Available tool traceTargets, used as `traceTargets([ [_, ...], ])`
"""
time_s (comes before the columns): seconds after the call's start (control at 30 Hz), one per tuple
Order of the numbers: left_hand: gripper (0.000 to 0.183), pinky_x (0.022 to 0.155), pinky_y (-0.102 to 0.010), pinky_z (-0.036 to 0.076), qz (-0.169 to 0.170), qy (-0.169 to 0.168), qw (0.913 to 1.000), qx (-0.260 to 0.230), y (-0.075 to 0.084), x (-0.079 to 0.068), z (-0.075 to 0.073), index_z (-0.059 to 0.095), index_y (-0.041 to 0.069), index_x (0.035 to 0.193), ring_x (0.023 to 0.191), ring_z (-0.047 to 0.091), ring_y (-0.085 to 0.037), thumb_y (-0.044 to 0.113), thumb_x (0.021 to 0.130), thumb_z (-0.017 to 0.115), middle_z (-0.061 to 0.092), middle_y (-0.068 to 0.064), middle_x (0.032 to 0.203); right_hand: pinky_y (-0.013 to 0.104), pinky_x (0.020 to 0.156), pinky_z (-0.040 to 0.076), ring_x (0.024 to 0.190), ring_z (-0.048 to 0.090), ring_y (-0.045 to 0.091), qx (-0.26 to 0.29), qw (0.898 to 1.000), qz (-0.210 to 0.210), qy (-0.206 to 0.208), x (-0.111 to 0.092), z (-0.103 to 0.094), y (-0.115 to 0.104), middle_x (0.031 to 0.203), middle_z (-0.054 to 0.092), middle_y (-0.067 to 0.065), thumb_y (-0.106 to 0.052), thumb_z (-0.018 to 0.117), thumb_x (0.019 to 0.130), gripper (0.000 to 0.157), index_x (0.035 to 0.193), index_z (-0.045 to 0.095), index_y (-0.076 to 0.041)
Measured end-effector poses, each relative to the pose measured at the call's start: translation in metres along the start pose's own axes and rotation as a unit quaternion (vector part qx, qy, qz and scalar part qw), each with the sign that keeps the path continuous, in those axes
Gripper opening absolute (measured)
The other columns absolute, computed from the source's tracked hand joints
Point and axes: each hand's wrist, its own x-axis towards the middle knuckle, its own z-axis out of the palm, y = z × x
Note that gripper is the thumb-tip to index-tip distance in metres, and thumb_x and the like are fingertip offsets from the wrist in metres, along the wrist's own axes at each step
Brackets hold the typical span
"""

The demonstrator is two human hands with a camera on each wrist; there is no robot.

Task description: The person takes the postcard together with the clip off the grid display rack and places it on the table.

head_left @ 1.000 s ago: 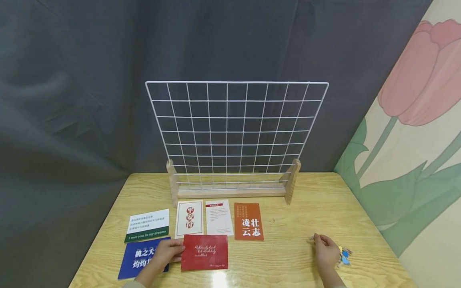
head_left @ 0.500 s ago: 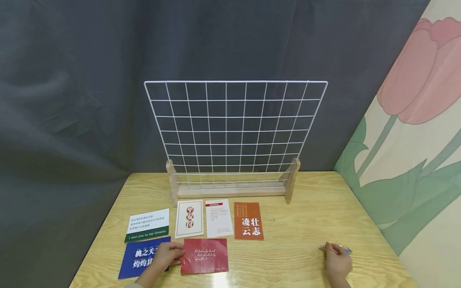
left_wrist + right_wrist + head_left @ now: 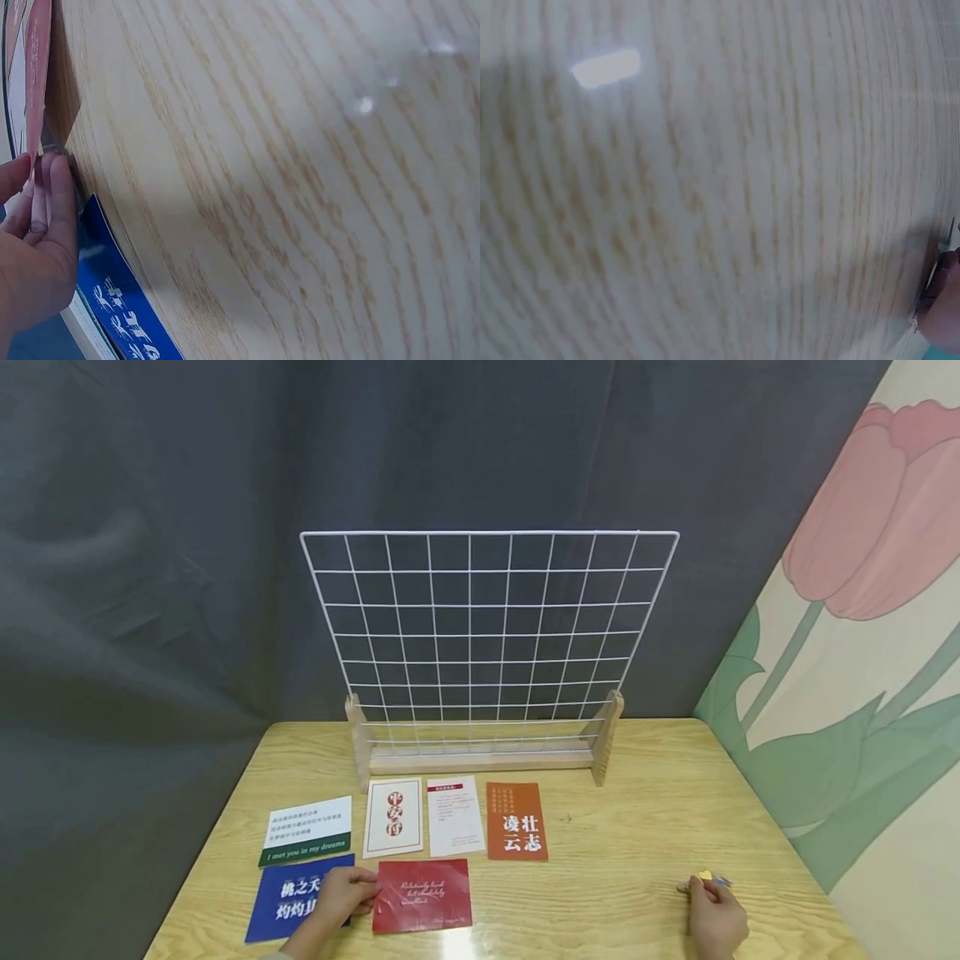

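Note:
My left hand [image 3: 341, 897] pinches the left edge of a red card [image 3: 423, 896] with white script. In the left wrist view the red card [image 3: 37, 64] stands up off the table between the thumb and fingers of my left hand [image 3: 45, 232]. Partly under my left forearm lies a blue card [image 3: 288, 902]. At the right, my right hand [image 3: 717, 920] pinches a small silvery piece [image 3: 682, 886], too small to tell its kind. Beside the fingers is a small heap of yellow and blue pieces [image 3: 706, 875], mostly hidden by the hand. The right wrist view shows little of my right hand [image 3: 945, 300].
A white wire grid [image 3: 491, 635] leans in a wooden stand [image 3: 480, 762] at the back. Before it lie a white-and-green card [image 3: 307, 831], a cream card [image 3: 393, 818], a white card [image 3: 456, 816] and an orange card [image 3: 517, 821] on the wooden table [image 3: 600, 902].
My right hand has moved right and toward the front, to the heap of small pieces, with the silvery piece in its fingers. The red card has shifted slightly toward the front, still in my left hand.

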Motion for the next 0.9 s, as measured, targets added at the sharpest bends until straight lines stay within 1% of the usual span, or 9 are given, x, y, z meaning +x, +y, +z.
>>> traceTargets([
  [0.07, 0.018, 0.046, -0.03, 0.05, -0.018, 0.012, 0.9997, 0.015, 0.004, -0.001, 0.0, 0.06, -0.014, 0.079, 0.05, 0.056, -0.016, 0.0, 0.07, 0.064, 0.06, -0.012, 0.06, 0.014, 0.043, 0.034, 0.044, 0.039, -0.005, -0.003, 1.0, -0.002, 0.002, 0.0, 0.001, 0.0, 0.059, 0.06, -0.001, -0.021, 0.053, 0.083, 0.032, 0.092, 0.059, 0.009],
  [0.13, 0.015, 0.045, -0.029, 0.049, -0.025, 0.019, 0.9992, 0.025, 0.006, -0.001, 0.0, 0.059, -0.015, 0.078, 0.05, 0.055, -0.016, -0.002, 0.071, 0.062, 0.059, -0.012, 0.06, 0.016, 0.046, 0.034, 0.044, 0.04, -0.005, -0.004, 1.0, -0.006, 0.003, 0.0, 0.001, 0.001, 0.058, 0.06, -0.001, -0.021, 0.053, 0.082, 0.031, 0.092, 0.059, 0.009],
  [0.2, 0.012, 0.045, -0.028, 0.049, -0.035, 0.027, 0.9985, 0.032, 0.008, -0.001, 0.001, 0.059, -0.015, 0.077, 0.05, 0.054, -0.015, -0.004, 0.071, 0.061, 0.059, -0.012, 0.06, 0.018, 0.05, 0.034, 0.044, 0.04, -0.004, -0.004, 1.0, -0.011, 0.004, 0.0, 0.002, 0.0, 0.059, 0.06, 0.001, -0.019, 0.054, 0.082, 0.03, 0.091, 0.059, 0.009],
  [0.3, 0.012, 0.046, -0.028, 0.049, -0.046, 0.034, 0.9978, 0.032, 0.007, 0.0, 0.001, 0.059, -0.014, 0.077, 0.051, 0.055, -0.015, -0.004, 0.072, 0.062, 0.059, -0.011, 0.06, 0.018, 0.049, 0.035, 0.043, 0.04, -0.004, -0.006, 1.0, -0.017, 0.007, 0.001, 0.003, 0.0, 0.061, 0.061, 0.004, -0.018, 0.053, 0.082, 0.029, 0.091, 0.058, 0.009],
  [0.43, 0.014, 0.047, -0.028, 0.049, -0.053, 0.038, 0.9973, 0.033, 0.007, 0.001, 0.0, 0.061, -0.012, 0.079, 0.052, 0.055, -0.015, 0.0, 0.072, 0.063, 0.06, -0.01, 0.061, 0.015, 0.039, 0.036, 0.042, 0.039, -0.006, -0.003, 1.0, -0.014, 0.009, 0.002, 0.001, 0.0, 0.064, 0.061, 0.009, -0.016, 0.053, 0.082, 0.027, 0.092, 0.057, 0.009],
  [0.53, 0.014, 0.048, -0.028, 0.049, -0.059, 0.04, 0.9969, 0.034, 0.008, 0.002, -0.002, 0.061, -0.01, 0.078, 0.052, 0.055, -0.015, 0.003, 0.072, 0.064, 0.059, -0.008, 0.061, 0.014, 0.038, 0.035, 0.041, 0.038, -0.007, 0.005, 1.0, -0.012, 0.015, 0.002, -0.002, 0.001, 0.064, 0.061, 0.009, -0.016, 0.053, 0.082, 0.028, 0.093, 0.057, 0.01],
  [0.67, 0.014, 0.048, -0.028, 0.049, -0.061, 0.053, 0.9961, 0.037, 0.011, 0.003, -0.004, 0.062, -0.008, 0.077, 0.052, 0.055, -0.015, 0.005, 0.073, 0.064, 0.058, -0.007, 0.06, 0.012, 0.038, 0.035, 0.041, 0.035, -0.012, 0.013, 0.999, -0.016, 0.028, 0.003, -0.003, 0.002, 0.061, 0.06, 0.004, -0.017, 0.054, 0.082, 0.028, 0.093, 0.058, 0.009],
  [0.8, 0.014, 0.047, -0.028, 0.049, -0.063, 0.075, 0.9947, 0.031, 0.013, 0.004, -0.005, 0.061, -0.008, 0.076, 0.051, 0.055, -0.016, 0.005, 0.072, 0.065, 0.058, -0.008, 0.06, 0.01, 0.042, 0.035, 0.043, 0.034, -0.017, 0.015, 0.999, -0.029, 0.026, 0.006, -0.003, 0.0, 0.068, 0.062, 0.01, -0.018, 0.054, 0.083, 0.029, 0.094, 0.058, 0.009],
  [0.9, 0.015, 0.047, -0.029, 0.049, -0.066, 0.078, 0.9945, 0.025, 0.015, 0.004, -0.006, 0.061, -0.008, 0.076, 0.05, 0.056, -0.016, 0.004, 0.072, 0.066, 0.06, -0.008, 0.062, 0.01, 0.042, 0.035, 0.044, 0.035, -0.014, 0.011, 0.999, -0.028, 0.013, 0.006, -0.005, -0.003, 0.074, 0.062, 0.017, -0.022, 0.052, 0.084, 0.034, 0.095, 0.056, 0.01],
])
